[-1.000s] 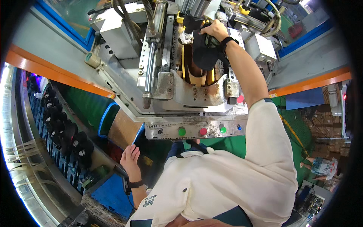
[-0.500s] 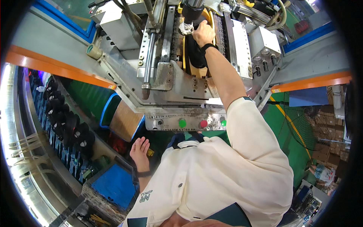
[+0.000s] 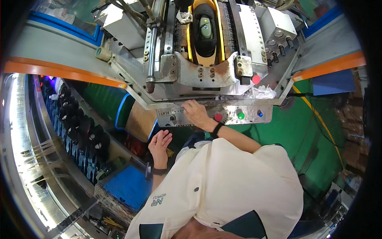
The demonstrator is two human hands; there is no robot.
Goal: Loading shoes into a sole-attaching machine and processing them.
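My right hand [image 3: 195,113] lies over the metal control panel [image 3: 185,120] on the machine's front, holding nothing, with its fingers loosely bent. It covers the spot left of the red button [image 3: 218,117]; the green button there is hidden. Lower left, my left hand [image 3: 160,147] hangs in the air with fingers stretched out and nothing in it. A black shoe [image 3: 206,44], with a grey-green block [image 3: 205,28] in its opening, sits toe toward me between the yellow-edged sides of the machine's cradle. Neither hand touches it.
A green button [image 3: 240,115] and a blue one [image 3: 260,113] are on the panel's right. Crumpled white material [image 3: 262,92] lies on the machine's ledge beside a red knob [image 3: 256,79]. A wooden stool [image 3: 141,121], a blue-topped box [image 3: 125,187] and a rack of black shoes [image 3: 81,125] stand left.
My right hand has come back from the shoe to the control panel, leaving the shoe in plain view. My left hand has shifted slightly right and up, still open. The whole view has shifted somewhat.
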